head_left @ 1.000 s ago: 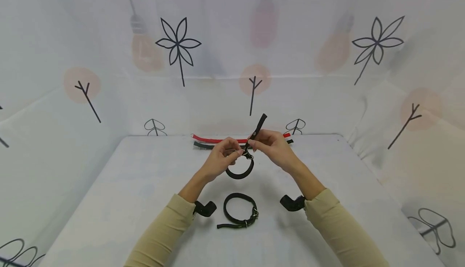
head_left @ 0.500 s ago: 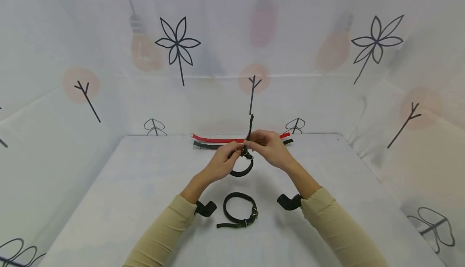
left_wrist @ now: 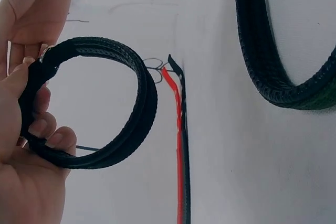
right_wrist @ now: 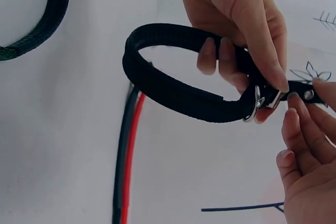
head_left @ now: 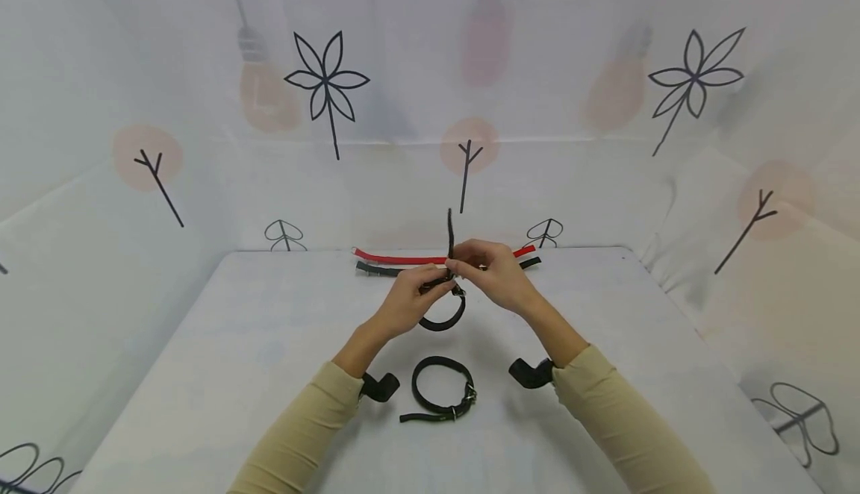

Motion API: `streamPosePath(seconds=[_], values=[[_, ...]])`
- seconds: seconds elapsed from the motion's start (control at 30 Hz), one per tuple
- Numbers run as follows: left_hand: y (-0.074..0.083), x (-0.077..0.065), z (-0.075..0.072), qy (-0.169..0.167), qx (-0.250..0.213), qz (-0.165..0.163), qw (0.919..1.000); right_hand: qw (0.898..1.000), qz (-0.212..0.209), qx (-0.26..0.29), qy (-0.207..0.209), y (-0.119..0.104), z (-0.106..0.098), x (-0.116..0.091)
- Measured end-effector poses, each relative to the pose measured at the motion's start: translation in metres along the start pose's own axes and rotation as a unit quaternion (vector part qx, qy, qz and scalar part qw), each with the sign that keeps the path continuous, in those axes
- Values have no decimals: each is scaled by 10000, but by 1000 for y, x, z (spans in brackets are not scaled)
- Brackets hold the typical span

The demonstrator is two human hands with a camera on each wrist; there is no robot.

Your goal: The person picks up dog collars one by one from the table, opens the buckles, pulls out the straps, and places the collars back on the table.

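Observation:
A black collar point(head_left: 440, 326) is held up over the table, curved into a loop with its free end pointing up. My left hand point(head_left: 402, 304) grips it by the buckle point(right_wrist: 276, 99), thumb on top; a metal D-ring point(right_wrist: 256, 103) sits beside the buckle. With thumb and fingers, my right hand point(head_left: 497, 276) pinches the strap end point(right_wrist: 302, 90), which passes out beyond the buckle and carries a rivet. Fingers partly hide the buckle in the head view. Below the hands, a second black collar point(head_left: 440, 360) lies on the table, looped through its buckle with its tail to the left.
Along the back edge of the white table point(head_left: 282, 374) a red collar point(head_left: 396, 260) and a dark collar point(head_left: 378, 270) lie stretched out side by side. Behind them rises a printed white cloth backdrop point(head_left: 403, 180), which also flanks both sides.
The collar's free end has swung from leaning right to nearly upright. My right hand has shifted slightly left, closer to the left hand. The collars on the table have stayed put.

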State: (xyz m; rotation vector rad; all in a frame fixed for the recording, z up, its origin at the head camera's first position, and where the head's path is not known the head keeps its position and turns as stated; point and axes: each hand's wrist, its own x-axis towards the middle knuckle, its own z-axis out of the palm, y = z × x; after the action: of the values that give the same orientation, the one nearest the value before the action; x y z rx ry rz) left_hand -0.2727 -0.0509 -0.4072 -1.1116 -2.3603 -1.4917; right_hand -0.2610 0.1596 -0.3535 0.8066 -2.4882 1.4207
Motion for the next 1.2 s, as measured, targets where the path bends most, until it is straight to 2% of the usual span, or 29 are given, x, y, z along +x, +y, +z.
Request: streamPosePath(seconds=[0.13,0.23,0.3,0.53,0.73,0.97,1.07,1.2], values=[[-2,1,-7,431,-302,-191,9984,9998,140,-110,-104,-1,-2,-2],[-2,2,-14,821,-625,-372,9940,9992,291,-235,-142,0,-3,-5],[1,3,-18,959,-815,-474,9909,9988,351,-298,-175,1,-3,-7],[11,5,-24,923,-1312,-795,9838,9985,87,-382,-388,5,2,-7],[8,2,-24,772,-1717,-951,9775,9984,20,-399,-413,4,2,-9],[4,-1,-26,490,-1993,-971,9739,9971,-96,-554,-506,7,-3,-12],[1,-1,-26,600,-2047,-1020,9716,9972,-65,-542,-518,9,-6,-13],[-3,-3,-29,950,-2174,-1151,9646,9974,117,-529,-472,15,-12,-16]])
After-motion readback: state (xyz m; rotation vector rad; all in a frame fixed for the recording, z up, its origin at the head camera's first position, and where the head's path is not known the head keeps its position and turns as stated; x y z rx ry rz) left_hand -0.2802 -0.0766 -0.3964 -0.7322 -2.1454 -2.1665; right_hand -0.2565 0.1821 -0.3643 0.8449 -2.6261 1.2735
